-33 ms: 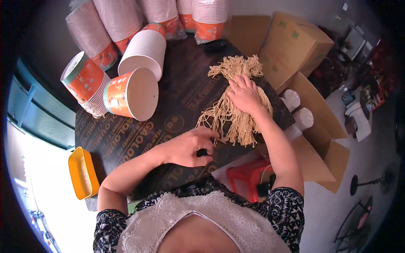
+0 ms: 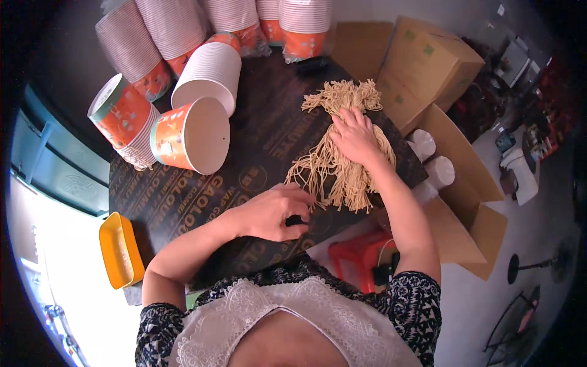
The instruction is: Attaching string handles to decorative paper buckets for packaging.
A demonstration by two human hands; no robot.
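Note:
A bundle of beige cotton cord strands (image 2: 342,177) lies on the dark printed table, narrowed in its middle, with loose ends fanning toward me. My right hand (image 2: 354,136) rests flat on the bundle's middle, fingers stretched over the strands. At the lower left of the fan is my left hand (image 2: 275,214), its fingers curled and the thumb bent close to the index finger. Some cord ends reach its fingertips, but whether it pinches any strand is hidden. Left of the cords, an orange-and-white paper tub (image 2: 211,136) lies tipped, its mouth facing right.
Stacked paper tubs (image 2: 208,76) lie behind it, with plastic-wrapped stacks (image 2: 306,27) along the back. A yellow plastic container (image 2: 122,254) sits at the left edge. Beyond the right edge stand an open cardboard box (image 2: 465,208), a closed carton (image 2: 434,58) and a red stool (image 2: 354,260).

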